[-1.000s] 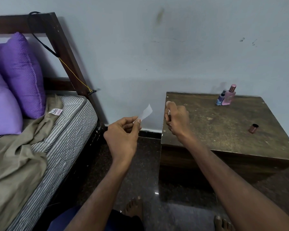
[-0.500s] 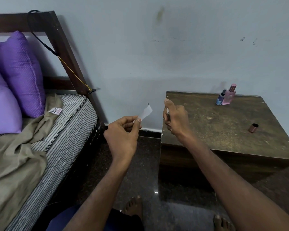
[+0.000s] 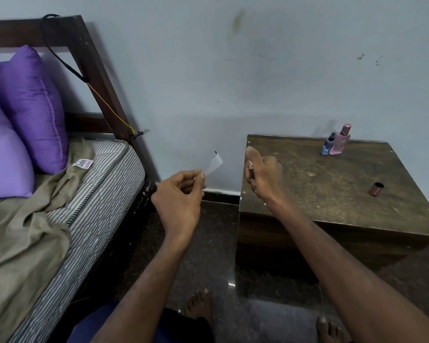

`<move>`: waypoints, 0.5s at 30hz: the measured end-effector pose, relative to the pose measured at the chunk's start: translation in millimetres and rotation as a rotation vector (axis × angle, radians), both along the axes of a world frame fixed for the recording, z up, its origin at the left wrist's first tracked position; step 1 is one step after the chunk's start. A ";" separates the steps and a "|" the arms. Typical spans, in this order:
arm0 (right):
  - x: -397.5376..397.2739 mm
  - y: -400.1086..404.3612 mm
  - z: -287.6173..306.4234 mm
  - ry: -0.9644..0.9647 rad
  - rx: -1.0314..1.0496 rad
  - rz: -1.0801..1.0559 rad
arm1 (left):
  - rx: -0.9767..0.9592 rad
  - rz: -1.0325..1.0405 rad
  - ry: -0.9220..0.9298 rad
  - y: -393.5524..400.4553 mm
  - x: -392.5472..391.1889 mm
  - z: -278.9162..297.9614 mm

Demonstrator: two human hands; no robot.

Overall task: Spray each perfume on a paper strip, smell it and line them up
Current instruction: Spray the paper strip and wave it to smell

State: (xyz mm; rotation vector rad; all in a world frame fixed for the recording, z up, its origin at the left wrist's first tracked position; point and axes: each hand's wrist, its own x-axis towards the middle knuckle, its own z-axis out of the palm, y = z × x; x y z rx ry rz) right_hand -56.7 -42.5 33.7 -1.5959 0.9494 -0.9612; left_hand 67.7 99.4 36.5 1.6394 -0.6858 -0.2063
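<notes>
mattress tag (image 3: pixel 82 163), print too blurred

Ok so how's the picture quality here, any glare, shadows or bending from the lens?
Head view: soft, even light; one small glint on the dark floor. Faint shadows of the pink bottle and blue bottle fall on the wall. Wide-angle bending tilts the bed frame and skews the table. The paper strip in the left hand is slightly soft; the right hand hides most of what it grips.

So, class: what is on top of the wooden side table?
On the table: a pink perfume bottle, a small blue bottle beside it, a copper cap. The right hand covers part of its near-left corner.
</notes>
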 end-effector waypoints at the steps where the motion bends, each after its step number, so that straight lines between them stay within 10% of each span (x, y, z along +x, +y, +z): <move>1: -2.8 0.4 0.9 0.006 -0.007 -0.004 | -0.013 0.018 0.002 -0.9 6.7 -0.3; 8: -51.8 -2.6 1.3 0.046 0.004 0.046 | -0.054 0.679 -0.043 8.0 99.9 21.8; 15: -123.9 -13.7 -1.9 0.159 0.123 0.033 | 0.307 0.281 -0.533 -34.3 1.7 20.3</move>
